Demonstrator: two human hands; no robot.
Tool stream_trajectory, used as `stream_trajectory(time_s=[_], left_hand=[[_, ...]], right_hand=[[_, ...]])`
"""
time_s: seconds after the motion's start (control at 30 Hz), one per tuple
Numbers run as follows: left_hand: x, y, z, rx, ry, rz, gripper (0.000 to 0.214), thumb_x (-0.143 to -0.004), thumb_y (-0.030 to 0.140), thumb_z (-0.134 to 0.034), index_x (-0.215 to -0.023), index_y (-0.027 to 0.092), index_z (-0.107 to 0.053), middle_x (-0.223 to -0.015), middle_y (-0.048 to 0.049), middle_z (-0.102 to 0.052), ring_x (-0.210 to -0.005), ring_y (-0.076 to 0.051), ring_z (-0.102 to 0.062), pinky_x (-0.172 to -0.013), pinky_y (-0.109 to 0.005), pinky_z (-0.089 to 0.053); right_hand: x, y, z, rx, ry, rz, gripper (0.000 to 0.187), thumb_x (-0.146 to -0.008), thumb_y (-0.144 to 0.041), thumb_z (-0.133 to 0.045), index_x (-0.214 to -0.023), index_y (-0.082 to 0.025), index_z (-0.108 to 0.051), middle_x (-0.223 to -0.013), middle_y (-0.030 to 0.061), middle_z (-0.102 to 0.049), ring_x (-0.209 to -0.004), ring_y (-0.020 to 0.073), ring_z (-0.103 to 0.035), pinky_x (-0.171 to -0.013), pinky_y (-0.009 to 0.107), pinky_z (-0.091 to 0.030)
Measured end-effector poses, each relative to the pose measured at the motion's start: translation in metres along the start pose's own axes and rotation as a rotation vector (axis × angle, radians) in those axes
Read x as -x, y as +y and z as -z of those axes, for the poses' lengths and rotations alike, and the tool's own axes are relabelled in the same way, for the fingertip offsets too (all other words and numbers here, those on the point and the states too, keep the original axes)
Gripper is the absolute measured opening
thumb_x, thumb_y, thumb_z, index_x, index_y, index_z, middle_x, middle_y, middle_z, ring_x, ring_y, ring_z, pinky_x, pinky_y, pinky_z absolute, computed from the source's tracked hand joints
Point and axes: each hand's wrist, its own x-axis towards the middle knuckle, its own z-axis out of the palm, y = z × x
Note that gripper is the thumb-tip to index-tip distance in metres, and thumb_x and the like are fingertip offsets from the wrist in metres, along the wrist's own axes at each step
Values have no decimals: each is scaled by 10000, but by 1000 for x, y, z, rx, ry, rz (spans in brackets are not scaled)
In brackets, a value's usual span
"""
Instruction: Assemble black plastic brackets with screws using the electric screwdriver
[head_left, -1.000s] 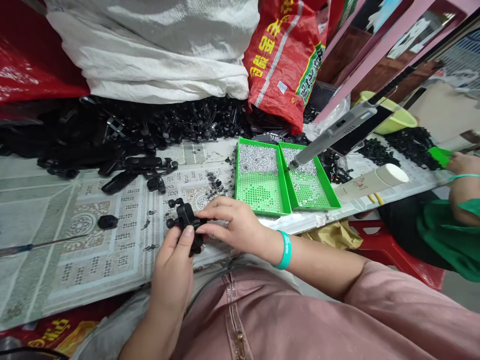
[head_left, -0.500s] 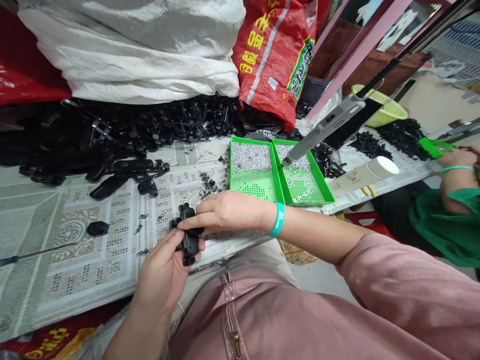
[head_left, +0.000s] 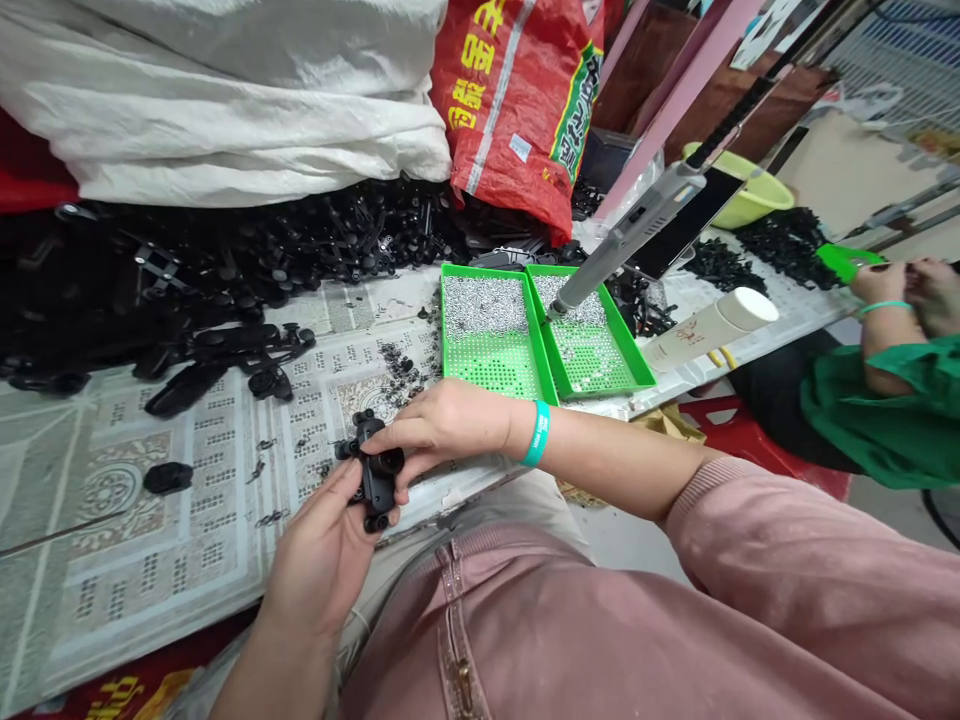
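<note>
Both of my hands close on one black plastic part (head_left: 373, 475) with round knobs at its ends, held just above the table's near edge. My left hand (head_left: 322, 550) grips it from below, thumb against its side. My right hand (head_left: 439, 428), with a teal wristband, pinches its top with the fingertips. A large heap of similar black parts (head_left: 225, 260) lies along the back of the table. Two green trays (head_left: 501, 340) of small silvery pieces sit to the right of my hands.
A grey power screwdriver (head_left: 637, 235) leans into the right tray. A white cup (head_left: 712, 325) lies beside it. White and red sacks (head_left: 517, 100) stand behind the heap. A single black part (head_left: 168, 477) lies at left. Another person in green (head_left: 892, 400) works at far right.
The view has swung a little rightward, so everything shifts left in frame. My right hand moved over the top of the part and my left hand slid lower beneath it.
</note>
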Motion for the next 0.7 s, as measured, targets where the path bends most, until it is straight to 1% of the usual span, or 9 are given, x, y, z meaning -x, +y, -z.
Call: stream_trajectory(time_s=[0.07,0.1,0.2,0.27,0.3,0.37,0.47,0.6,0.7], left_hand=[[-2,0,0,-1,-18,0,189,-805,139,-541,-938,132,-675,-795,-80,-660,-609,-174,-596,-475,-268,-512],[-2,0,-2,10,-13,-7,191,-806,133,-542,-939,138,-679,-826,-80,-668,-631,-169,-602,-495,-267,-522],[-4,-4,-7,89,38,-54,201,-810,147,-560,-965,158,-686,-935,-83,-684,-771,-170,-628,-641,-274,-549],[-5,-8,-12,129,56,-114,216,-813,182,-575,-1001,173,-682,-977,-83,-687,-883,-190,-628,-749,-299,-538],[-6,-11,-14,135,62,-152,229,-813,195,-581,-1019,180,-678,-990,-82,-688,-930,-201,-622,-792,-314,-526],[-7,-16,-17,125,81,-227,244,-810,206,-586,-1036,189,-673,-1008,-79,-689,-988,-211,-610,-852,-336,-499],[-10,-22,-20,101,90,-298,218,-805,217,-587,-1004,206,-678,-1024,-65,-687,-1022,-208,-599,-887,-340,-476],[-13,-28,-24,105,-16,-308,200,-793,200,-595,-968,244,-681,-1066,-39,-676,-1089,-214,-566,-924,-368,-456],[-12,-32,-29,137,-34,-336,211,-797,165,-582,-957,256,-685,-1074,-22,-675,-1128,-199,-540,-956,-357,-431]], right_hand=[[0,-2,-3,-12,15,-61,561,-824,-637,-432,-1125,-181,-558,-875,50,-680,-733,142,-620,-582,237,-355],[0,-5,-5,-14,36,-121,592,-797,-678,-428,-1079,-178,-571,-819,41,-673,-705,145,-611,-567,237,-337],[-3,-19,-12,-39,133,-400,643,-735,-755,-416,-951,-174,-587,-677,16,-629,-624,144,-577,-534,234,-280],[-5,-30,-15,-62,196,-587,648,-722,-772,-408,-894,-173,-586,-653,14,-616,-592,141,-556,-524,235,-248],[-6,-35,-16,-72,222,-661,651,-720,-777,-398,-871,-172,-584,-649,16,-612,-581,140,-547,-522,237,-235],[-7,-42,-16,-103,260,-761,665,-714,-790,-377,-835,-169,-581,-633,16,-595,-571,137,-530,-522,240,-223],[-7,-47,-13,-183,287,-822,670,-694,-799,-386,-794,-165,-577,-597,3,-556,-567,127,-507,-526,234,-231],[-4,-47,-11,-240,340,-858,631,-700,-776,-441,-821,-175,-592,-604,-8,-547,-573,118,-490,-529,229,-232],[-2,-46,-13,-258,367,-878,616,-699,-767,-464,-854,-187,-600,-611,-13,-553,-574,113,-485,-527,227,-228]])
